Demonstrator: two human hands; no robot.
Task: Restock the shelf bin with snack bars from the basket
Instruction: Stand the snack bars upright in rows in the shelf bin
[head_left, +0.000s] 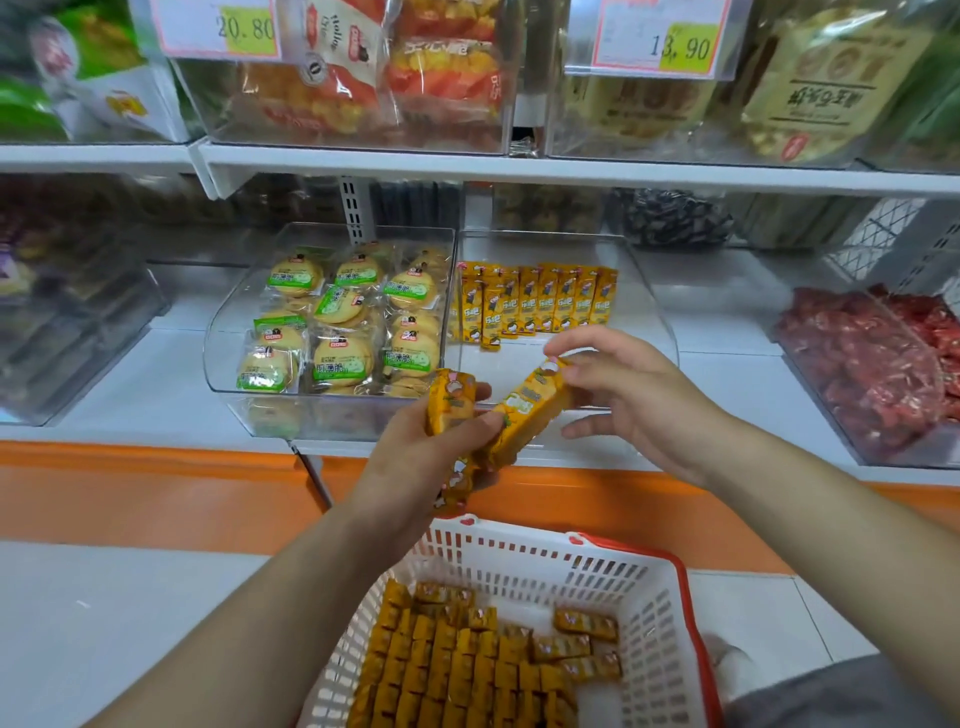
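Several yellow-orange foil-wrapped snack bars (451, 402) sit fanned in our left grip (415, 457). Its fingers and thumb curl round them above the white slotted plastic basket (665, 613) with the red rim. Our right grip (623, 395) pinches the top end of a single bar (530, 410) between thumb and fingertips. That bar's lower end lies against the bundle by the left thumb, so we judge it is being drawn off for placing.

The clear curved plastic shelf bin (660, 322) is straight ahead, its front lip just behind both grips. It holds one row of standing bars (535, 304) at the back, with bare floor in front. Many loose bars (457, 670) lie in the basket, so we reckon the restock is at an early stage.

What worries us:
- **Splayed bundle:** it is not squared, so drawing one bar could drag a neighbour out and drop it into the basket or onto the floor.
- **Pinch on the wrapper end:** we hold the bar by its end alone, and foil may slip.
- **Standing row:** it looks lightly propped, and a bar pushed in hard could topple it.
- **Neighbouring bin:** the clear bin of round green-labelled biscuits (337, 322) stands right beside ours on the left, so a careless reach could land the bar there.
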